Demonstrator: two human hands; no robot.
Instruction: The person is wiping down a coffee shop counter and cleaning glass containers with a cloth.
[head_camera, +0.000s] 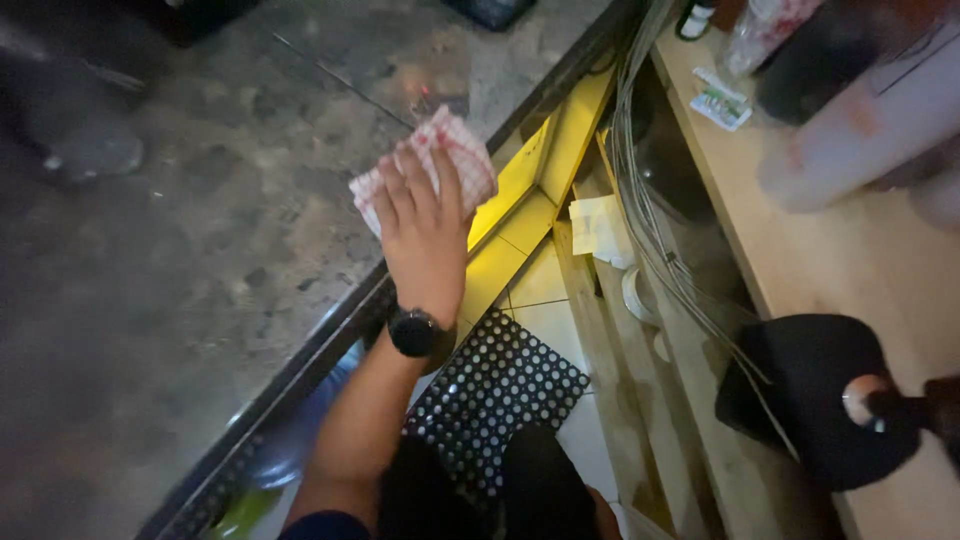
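The black perforated rubber mat (497, 395) lies on the pale tiled floor directly below the camera, with the person's dark-clad knees over its near edge. Above it, one forearm wearing a black round wristwatch (414, 332) extends forward; whether this is the left or right hand (424, 232) cannot be determined with certainty, though the thumb position suggests the left. The hand lies flat, palm down, on a red-and-white checked cloth (447, 152), which rests on the dark stone countertop surface (200, 250) near its black metal edge. The fingers (411, 180) are extended and slightly spread, pressing the cloth down; the cloth protrudes beyond the fingertips and to either side. No second hand is visible.
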